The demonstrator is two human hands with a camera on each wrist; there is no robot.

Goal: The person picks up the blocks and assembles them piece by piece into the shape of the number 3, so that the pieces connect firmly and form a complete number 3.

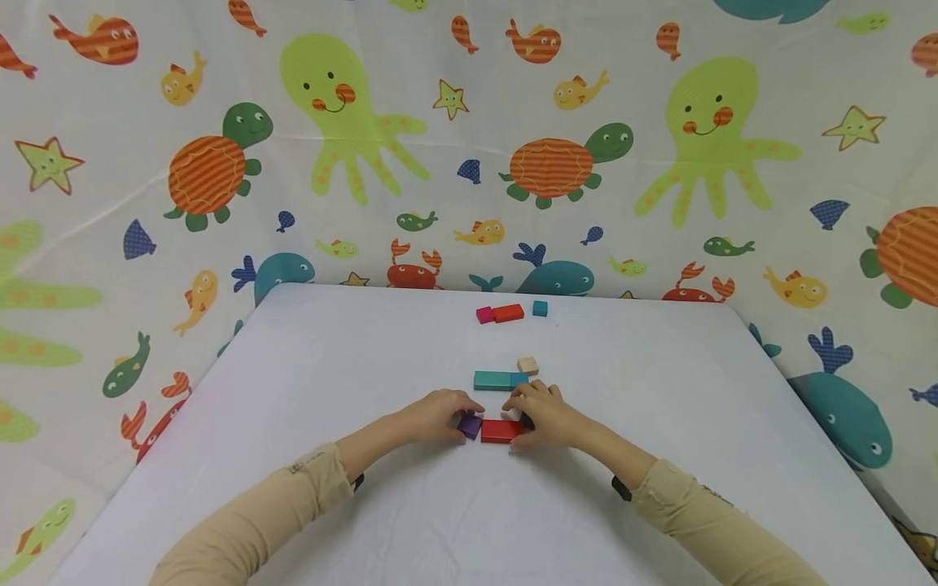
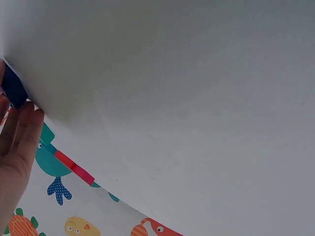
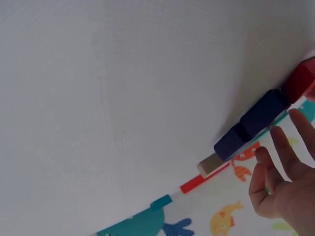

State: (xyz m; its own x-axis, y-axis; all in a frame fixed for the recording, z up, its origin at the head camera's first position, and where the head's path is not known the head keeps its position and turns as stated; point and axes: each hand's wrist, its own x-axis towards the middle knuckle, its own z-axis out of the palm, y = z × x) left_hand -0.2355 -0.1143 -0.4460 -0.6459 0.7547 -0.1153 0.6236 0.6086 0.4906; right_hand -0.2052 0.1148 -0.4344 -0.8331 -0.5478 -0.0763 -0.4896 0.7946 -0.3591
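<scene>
In the head view my left hand (image 1: 443, 415) holds a purple block (image 1: 470, 426) between thumb and fingers. That block looks dark blue in the left wrist view, at the edge by the left fingers (image 2: 27, 125). Just right of it lies a long red block (image 1: 500, 431). My right hand (image 1: 548, 417) arches over its right end, thumb at the front side, other fingers behind and loosely bent. A dark block (image 1: 527, 421) shows partly under the right palm. The right wrist view has a dark blue block (image 3: 266, 113) and a purple one (image 3: 231, 142) lined up with the red block.
Behind the hands lie a teal block (image 1: 493, 380), a blue block (image 1: 519, 379) against its right end and a plain wooden cube (image 1: 528, 365). Near the far edge of the white table (image 1: 352, 350) are a pink cube (image 1: 485, 315), an orange-red block (image 1: 509, 312) and a teal cube (image 1: 540, 308).
</scene>
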